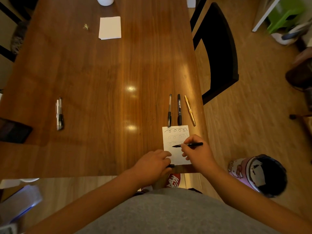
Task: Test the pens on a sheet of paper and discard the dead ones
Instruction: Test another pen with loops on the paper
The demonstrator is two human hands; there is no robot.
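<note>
A small white sheet of paper (175,137) lies near the table's front right edge, with three rows of looped scribbles on it. My right hand (196,153) holds a black pen (187,145) with its tip over the sheet's middle. My left hand (152,162) rests on the sheet's lower left corner, fingers curled over a small black cap (171,166). Beyond the sheet lie three pens side by side: a clear black-grip pen (169,111), a black marker (179,109) and a yellow pen (190,110). Two more pens (59,114) lie together at the table's left.
A white paper pad (110,27) lies far up the wooden table (104,92). A black chair (217,51) stands at the table's right side. A pink cartoon-print bin (258,174) sits on the floor at my right. A dark tablet (13,130) lies at the left edge.
</note>
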